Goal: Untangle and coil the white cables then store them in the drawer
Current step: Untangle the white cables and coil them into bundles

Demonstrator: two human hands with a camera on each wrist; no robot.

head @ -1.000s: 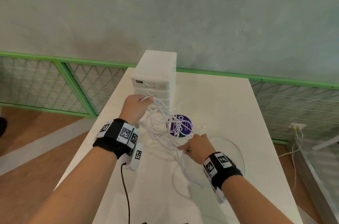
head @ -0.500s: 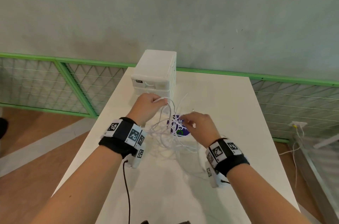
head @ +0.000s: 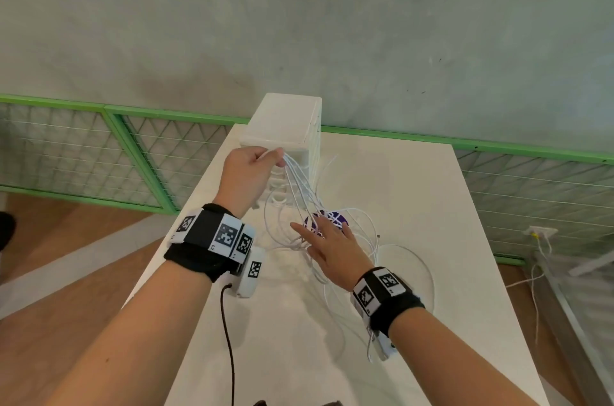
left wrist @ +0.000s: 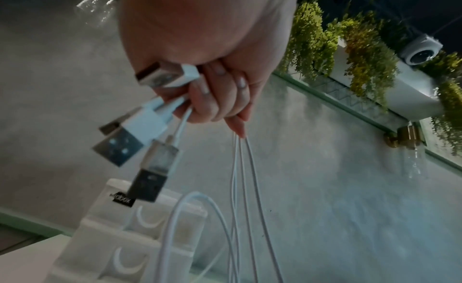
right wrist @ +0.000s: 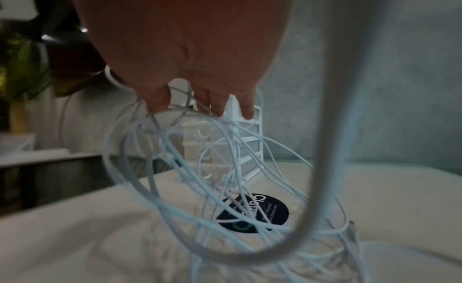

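- The white cables [head: 300, 203] hang in a loose tangle at the centre of the head view, strung from a raised fist down to the worktop [head: 408, 206], where more loops spread toward the lower right.
- The left hand [head: 247, 173] is clenched round the plug ends; in the left wrist view several USB plugs [left wrist: 140, 129] stick out of the fist and thin strands drop from it.
- The right hand [head: 332, 248] is spread flat, fingers straight, resting among the loops and gripping nothing.
- Half a second ago the right hand was curled on the strands beside the left; now it has let go and dropped lower. I judge the untangling is under way, with no coil formed.
- The drawer unit [head: 285, 130] stands at the upper centre, just behind the left hand, drawers closed.
- A small black label [left wrist: 122, 200] on its top drawer is too blurred to read.
- A round purple sticker [right wrist: 253, 212] under the cables shows letters starting "Cl"; the rest is covered.
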